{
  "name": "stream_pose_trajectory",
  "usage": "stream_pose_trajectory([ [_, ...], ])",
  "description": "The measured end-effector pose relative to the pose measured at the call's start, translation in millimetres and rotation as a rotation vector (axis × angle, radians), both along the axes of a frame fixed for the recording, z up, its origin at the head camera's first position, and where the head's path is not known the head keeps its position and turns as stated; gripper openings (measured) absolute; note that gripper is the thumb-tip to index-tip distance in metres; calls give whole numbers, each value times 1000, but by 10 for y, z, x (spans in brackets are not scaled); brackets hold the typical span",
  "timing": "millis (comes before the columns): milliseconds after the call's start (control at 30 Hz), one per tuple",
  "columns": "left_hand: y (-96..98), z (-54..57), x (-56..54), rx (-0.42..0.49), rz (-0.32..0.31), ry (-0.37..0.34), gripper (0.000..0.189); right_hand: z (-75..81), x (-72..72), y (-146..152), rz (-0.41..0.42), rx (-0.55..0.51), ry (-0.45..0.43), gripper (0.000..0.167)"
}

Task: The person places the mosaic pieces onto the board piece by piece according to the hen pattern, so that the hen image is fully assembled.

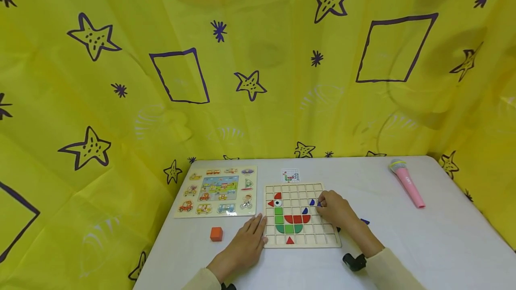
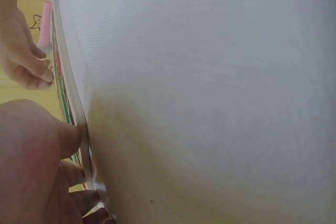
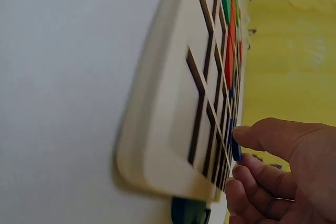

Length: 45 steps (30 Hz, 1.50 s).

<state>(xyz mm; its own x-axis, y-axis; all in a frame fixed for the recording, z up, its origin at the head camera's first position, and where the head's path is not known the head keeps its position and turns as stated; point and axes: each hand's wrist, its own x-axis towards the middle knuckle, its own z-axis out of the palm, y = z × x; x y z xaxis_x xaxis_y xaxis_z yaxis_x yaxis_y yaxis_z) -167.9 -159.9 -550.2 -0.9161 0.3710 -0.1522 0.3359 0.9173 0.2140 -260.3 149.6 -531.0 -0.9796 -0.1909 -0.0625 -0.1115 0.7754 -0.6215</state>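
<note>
A wooden grid board lies on the white table, with red, green and blue pieces forming a bird-like figure. My right hand is over the board's right side, pinching a small blue piece between thumb and finger, close over the grid. Just left of those fingertips, two blue pieces sit in the cells. My left hand rests at the board's left edge, its fingers extended and touching the side. A red triangle lies in the bottom row, and a white eye piece marks the bird's head.
A small picture card lies behind the board. To the left are a vehicle picture puzzle and an orange cube. A pink toy microphone lies at the right. A dark blue piece shows beside the right forearm.
</note>
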Motion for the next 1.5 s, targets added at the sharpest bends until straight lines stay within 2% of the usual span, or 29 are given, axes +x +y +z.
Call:
stream_pose_trajectory([
  [300, -2, -14, 14, 13, -26, 37, 62, -50, 59, -151, -5, -9, -38, 19],
  [667, -9, 1, 21, 20, -23, 31, 63, -34, 70, -144, 4, -49, -77, 18],
  [900, -5, 0, 25, 16, -22, 31, 63, -47, 86, -140, 14, -16, -12, 6],
  [1167, -5, -12, 8, 6, -19, 30, 63, -5, 87, -138, 15, -1, 10, 6],
  [1333, -6, -19, -4, 4, -24, 40, 64, 59, 73, -18, 16, -7, 19, 9],
  [1500, -12, -36, -15, 3, -26, 37, 63, 167, 35, 247, -8, -10, -15, 17],
])
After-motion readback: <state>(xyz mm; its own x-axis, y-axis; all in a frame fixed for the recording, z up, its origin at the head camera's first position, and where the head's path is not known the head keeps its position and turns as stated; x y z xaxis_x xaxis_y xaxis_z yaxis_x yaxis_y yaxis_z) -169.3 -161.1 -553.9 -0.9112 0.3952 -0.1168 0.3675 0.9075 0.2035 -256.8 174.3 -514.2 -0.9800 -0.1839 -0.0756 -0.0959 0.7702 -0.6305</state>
